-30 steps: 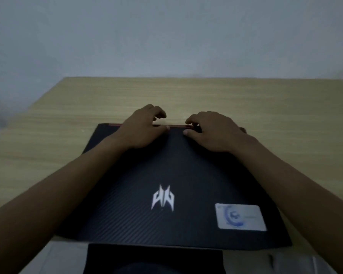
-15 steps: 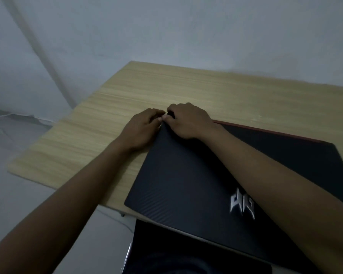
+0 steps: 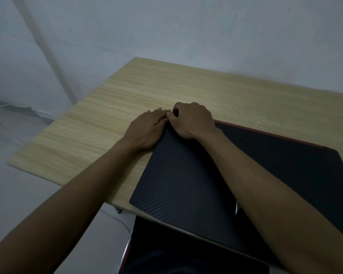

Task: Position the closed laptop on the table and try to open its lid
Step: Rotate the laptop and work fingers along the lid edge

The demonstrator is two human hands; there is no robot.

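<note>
We see the closed black laptop (image 3: pixel 196 178) lying flat on the light wooden table (image 3: pixel 127 99), set askew, its near corner overhanging the table's front edge. A red trim line runs along the lid's far edge. Both hands meet at the far left corner of the lid: the left hand (image 3: pixel 145 131) rests palm down, partly on the table and partly against the lid's left edge, fingers extended; the right hand (image 3: pixel 192 119) lies on the lid with fingers curled over the corner, pinching at the lid edge. We cannot tell whether a gap has opened there. Bare tabletop extends beyond the corner to the left and far side, up to the wall (image 3: pixel 166 26). Compared with half a second ago, the hands hold the same corner and the lid remains shut; one second ago they worked the middle of the far edge.
</note>
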